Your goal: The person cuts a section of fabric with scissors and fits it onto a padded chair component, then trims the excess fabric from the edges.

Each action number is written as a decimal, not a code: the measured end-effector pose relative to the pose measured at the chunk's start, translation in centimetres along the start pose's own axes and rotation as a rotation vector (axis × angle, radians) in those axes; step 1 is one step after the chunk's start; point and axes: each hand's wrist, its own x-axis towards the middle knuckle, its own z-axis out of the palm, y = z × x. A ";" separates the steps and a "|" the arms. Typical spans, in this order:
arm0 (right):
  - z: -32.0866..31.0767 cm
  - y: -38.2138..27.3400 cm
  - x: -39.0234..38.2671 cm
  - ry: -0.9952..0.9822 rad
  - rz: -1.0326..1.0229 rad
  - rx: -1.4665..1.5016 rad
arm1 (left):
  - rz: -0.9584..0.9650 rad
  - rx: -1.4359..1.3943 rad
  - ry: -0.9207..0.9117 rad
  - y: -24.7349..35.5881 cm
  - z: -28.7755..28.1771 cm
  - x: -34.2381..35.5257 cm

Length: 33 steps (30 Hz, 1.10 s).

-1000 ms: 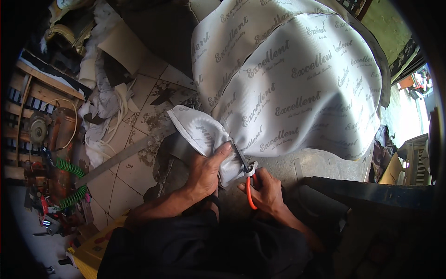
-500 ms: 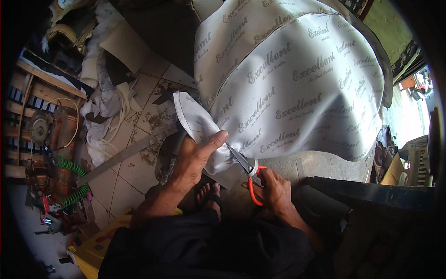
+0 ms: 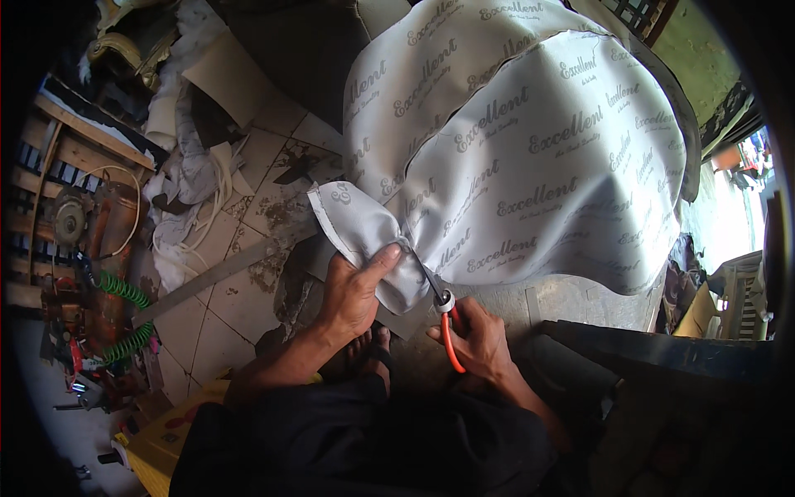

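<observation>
The left hand (image 3: 354,290) pinched a flap of white fabric (image 3: 538,157), which spread out ahead; the right hand (image 3: 474,338) gripped red scissors (image 3: 445,303), blades (image 3: 431,278) just beside the left thumb (image 3: 383,259). Bunched folds slipping could have let the tips nick thumb or fabric.

Grey surface (image 3: 571,302), 4 o'clock: white printed fabric (image 3: 530,166) draped over it toward 2 o'clock. Tiled floor (image 3: 222,335), 8 o'clock: crumpled white cloth (image 3: 192,164), dark scrap (image 3: 291,171), both at 10.

Wide fisheye view, downward from head
</observation>
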 end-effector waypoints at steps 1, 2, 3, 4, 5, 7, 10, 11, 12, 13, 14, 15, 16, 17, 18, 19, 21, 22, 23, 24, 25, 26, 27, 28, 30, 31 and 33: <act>0.0 -0.3 0.2 -0.020 0.015 0.007 | 0.025 0.031 -0.008 0.0 -0.1 -0.1; -0.1 -0.5 0.3 -0.037 0.031 0.011 | 0.024 0.034 -0.010 0.2 0.0 -0.1; -0.2 -0.6 0.2 -0.035 0.031 0.014 | -0.002 0.007 -0.014 0.5 0.2 -0.3; -0.4 -0.6 0.1 -0.043 0.020 0.047 | -0.028 -0.020 -0.018 0.7 0.3 -0.3; -0.4 -0.5 0.0 -0.051 0.011 0.077 | -0.030 -0.019 -0.020 0.5 0.4 -0.4; -0.3 -0.2 -0.1 -0.047 0.022 0.096 | -0.082 -0.100 0.016 0.0 0.4 -0.6; 0.0 0.5 -0.5 -0.068 0.021 0.127 | -0.155 -0.180 -0.011 -0.4 -0.3 -0.5; 0.0 0.7 -0.5 -0.092 0.010 0.137 | -0.154 -0.180 -0.012 -0.6 -0.5 -0.4; 0.1 0.9 -0.4 -0.091 0.009 0.136 | -0.180 -0.209 -0.026 -0.8 -0.7 -0.4; 0.2 0.9 -0.3 -0.099 0.044 0.177 | -0.205 -0.237 -0.040 -0.8 -0.8 -0.4; 0.4 0.7 -0.2 -0.110 0.080 0.219 | -0.205 -0.237 -0.039 -0.9 -0.8 -0.5; 0.4 0.3 -0.2 -0.111 0.081 0.220 | -0.204 -0.238 -0.040 -1.1 -0.7 -0.7; 0.3 -0.2 -0.1 -0.072 0.049 0.168 | -0.203 -0.239 -0.041 -1.1 -0.7 -0.8; 0.0 -0.6 -0.1 -0.027 0.017 0.111 | -0.204 -0.240 -0.045 -1.2 -0.4 -0.9; 0.1 -0.2 0.0 -0.023 0.018 0.108 | -0.177 -0.233 -0.039 -1.2 0.0 -1.0; 0.4 0.5 0.0 0.037 -0.039 0.035 | -0.149 -0.226 -0.033 -1.2 0.2 -1.0; 0.7 1.0 -0.2 0.089 -0.098 -0.032 | -0.145 -0.229 -0.029 -1.5 -0.2 -1.0; 0.6 1.1 -0.3 0.044 -0.065 -0.001 | -0.143 -0.234 -0.027 -1.5 -0.4 -1.0; 0.6 1.2 -0.3 -0.001 -0.032 0.030 | -0.142 -0.233 -0.026 -1.5 -0.4 -1.0; 0.4 1.3 -0.5 0.001 -0.029 0.024 | -0.154 -0.220 -0.030 -1.5 -0.1 -1.0; 0.3 1.5 -0.6 0.056 -0.066 -0.030 | -0.166 -0.207 -0.034 -1.6 0.1 -1.0; 0.4 1.6 -0.6 0.106 -0.107 -0.073 | -0.164 -0.204 -0.030 -1.2 0.0 -1.0; 0.6 1.8 -0.6 0.104 -0.108 -0.069 | -0.192 -0.160 -0.008 -0.7 -0.3 -0.9; 0.6 2.0 -0.7 0.131 -0.143 -0.137 | -0.223 -0.123 0.009 -0.3 -0.4 -0.7; 0.3 2.1 -0.7 0.158 -0.177 -0.209 | -0.158 -0.045 0.029 0.6 -0.3 0.2; 0.6 2.0 -0.6 0.141 -0.195 -0.213 | -0.083 0.049 0.066 1.5 -0.5 0.4; 0.6 2.1 -0.5 0.128 -0.211 -0.234 | -0.093 0.106 0.054 2.3 -0.2 0.7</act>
